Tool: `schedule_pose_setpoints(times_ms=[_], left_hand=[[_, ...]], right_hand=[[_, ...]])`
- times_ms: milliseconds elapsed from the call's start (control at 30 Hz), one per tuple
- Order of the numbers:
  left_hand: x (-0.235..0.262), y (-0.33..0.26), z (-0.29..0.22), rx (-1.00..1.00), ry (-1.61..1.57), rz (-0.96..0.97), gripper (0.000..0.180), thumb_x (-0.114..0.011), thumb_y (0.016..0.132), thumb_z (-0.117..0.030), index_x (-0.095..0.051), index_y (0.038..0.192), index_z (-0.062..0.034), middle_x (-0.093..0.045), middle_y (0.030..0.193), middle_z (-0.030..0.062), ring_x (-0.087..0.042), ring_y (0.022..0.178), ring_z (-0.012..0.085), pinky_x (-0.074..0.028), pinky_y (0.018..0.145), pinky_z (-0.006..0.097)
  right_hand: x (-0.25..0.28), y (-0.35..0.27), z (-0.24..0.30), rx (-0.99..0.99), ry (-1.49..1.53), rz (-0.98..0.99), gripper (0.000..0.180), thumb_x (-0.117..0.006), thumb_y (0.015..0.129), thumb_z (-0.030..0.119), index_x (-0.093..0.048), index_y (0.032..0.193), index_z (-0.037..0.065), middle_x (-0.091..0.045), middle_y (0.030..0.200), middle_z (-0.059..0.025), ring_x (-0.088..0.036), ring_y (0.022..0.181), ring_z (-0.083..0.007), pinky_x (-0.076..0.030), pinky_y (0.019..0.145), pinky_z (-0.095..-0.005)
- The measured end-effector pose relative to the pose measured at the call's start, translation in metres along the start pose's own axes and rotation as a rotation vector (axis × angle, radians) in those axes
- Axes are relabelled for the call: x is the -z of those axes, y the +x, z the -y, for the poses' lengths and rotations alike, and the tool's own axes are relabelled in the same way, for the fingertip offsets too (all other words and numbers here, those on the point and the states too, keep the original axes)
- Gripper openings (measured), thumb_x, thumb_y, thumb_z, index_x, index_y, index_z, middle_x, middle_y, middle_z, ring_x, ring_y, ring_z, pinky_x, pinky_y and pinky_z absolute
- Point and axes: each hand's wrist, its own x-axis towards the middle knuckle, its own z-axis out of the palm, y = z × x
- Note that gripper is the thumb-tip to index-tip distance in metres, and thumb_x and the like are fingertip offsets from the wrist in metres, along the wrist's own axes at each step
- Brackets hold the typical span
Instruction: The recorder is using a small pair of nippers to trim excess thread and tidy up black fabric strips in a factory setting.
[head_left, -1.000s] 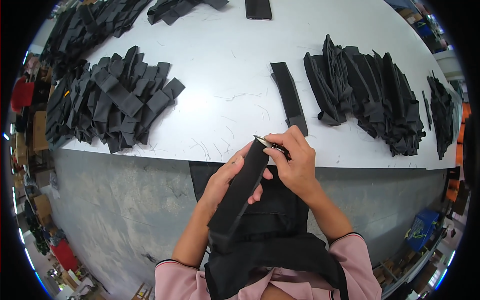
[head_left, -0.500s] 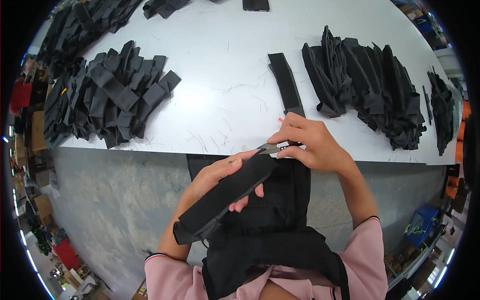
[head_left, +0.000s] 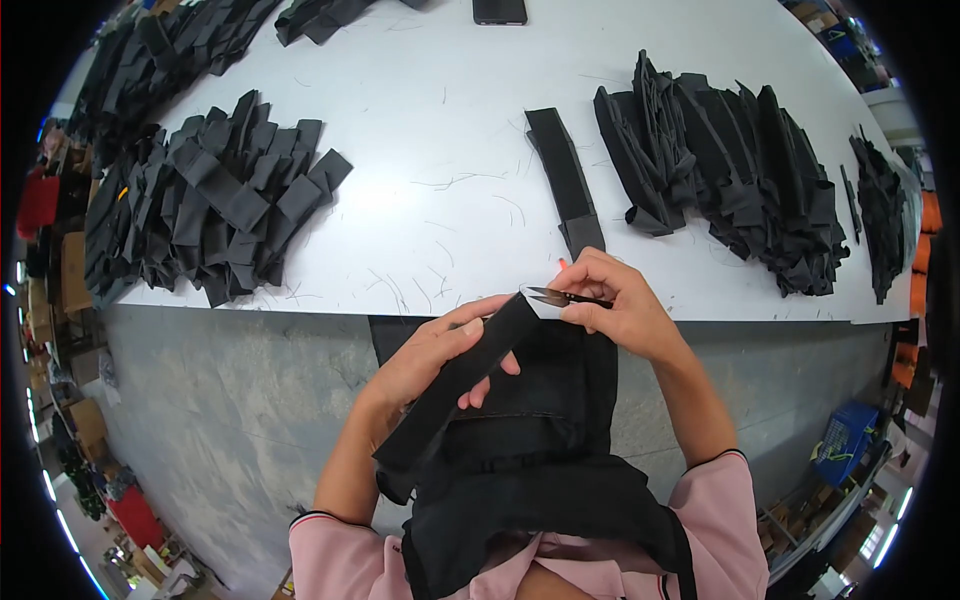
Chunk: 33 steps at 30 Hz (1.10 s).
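Note:
My left hand (head_left: 432, 358) is closed around a black fabric strip (head_left: 462, 385), thumb on top and fingertips showing beneath it. The strip slants from its upper end near the table edge down toward my lap. Pinched in my right hand (head_left: 622, 302) are small thread snips (head_left: 557, 297), their pointed blades spread apart at the strip's upper corner. Whether a thread lies between the blades is too small to tell. Just beyond my right hand, another black strip (head_left: 563, 175) lies on the white table (head_left: 420, 215).
A pile of black strips (head_left: 220, 190) lies at left, with more behind it. Another heap (head_left: 735, 185) is at right, beside a smaller dark bundle (head_left: 880, 215). A phone (head_left: 499, 11) lies at the far edge. Loose thread ends are scattered across the tabletop. A blue crate (head_left: 846, 443) stands lower right.
The strip in my left hand has turned and now shows narrower. The snips have drawn slightly right and down, and their blades show more plainly. The whole view has shifted a little.

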Motion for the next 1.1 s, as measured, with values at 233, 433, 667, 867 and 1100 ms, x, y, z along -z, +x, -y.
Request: schedule_pose_setpoints(times_ms=[233,433,667,867,1100], left_hand=[[-0.006,-0.001,-0.002,0.009,0.032,-0.011,0.057,-0.049,0.093,-0.035,-0.034,0.139,-0.0045,-0.063,0.091,0.0146,-0.057,0.056,0.0136,-0.045,0.049,0.022],[-0.006,-0.002,-0.004,0.014,0.092,-0.011,0.055,-0.048,0.094,-0.034,-0.036,0.138,-0.0042,-0.063,0.091,0.0135,-0.056,0.057,0.0124,-0.045,0.049,0.022],[-0.011,-0.008,-0.004,0.012,0.159,-0.066,0.048,-0.049,0.094,-0.030,-0.042,0.136,-0.0084,-0.063,0.090,0.0085,-0.055,0.061,0.0097,-0.046,0.054,0.022],[-0.029,0.000,0.007,-0.598,1.228,-0.638,0.032,-0.068,0.078,-0.021,-0.059,0.106,-0.0088,-0.061,0.094,0.0133,-0.062,0.080,0.0314,-0.050,0.066,0.036],[-0.029,0.001,0.015,-0.676,1.449,-0.759,0.033,-0.069,0.076,-0.023,-0.060,0.105,-0.0101,-0.059,0.098,0.0133,-0.061,0.084,0.0296,-0.050,0.066,0.036]], right_hand=[[-0.014,0.002,-0.005,-0.184,0.416,0.048,0.015,-0.063,0.082,0.005,-0.059,0.095,-0.002,-0.060,0.080,-0.0037,-0.046,0.057,-0.0031,-0.036,0.049,-0.0161],[-0.014,-0.001,-0.012,-0.350,0.752,0.083,0.015,-0.062,0.083,0.006,-0.059,0.094,-0.003,-0.058,0.077,-0.0042,-0.045,0.051,-0.0045,-0.036,0.048,-0.0171],[-0.025,-0.012,-0.009,-0.228,0.763,-0.060,0.015,-0.063,0.083,0.006,-0.060,0.095,-0.003,-0.055,0.068,-0.0025,-0.045,0.050,-0.0042,-0.034,0.045,-0.0170],[-0.033,-0.015,-0.006,-0.092,0.233,-0.271,0.015,-0.067,0.080,0.005,-0.061,0.093,0.001,-0.054,0.079,-0.0008,-0.051,0.056,-0.0068,-0.039,0.049,-0.0192],[-0.046,-0.014,0.004,0.272,-0.542,-0.477,0.020,-0.068,0.074,0.002,-0.062,0.093,0.005,-0.052,0.079,-0.0054,-0.056,0.058,-0.0160,-0.042,0.050,-0.0254]])
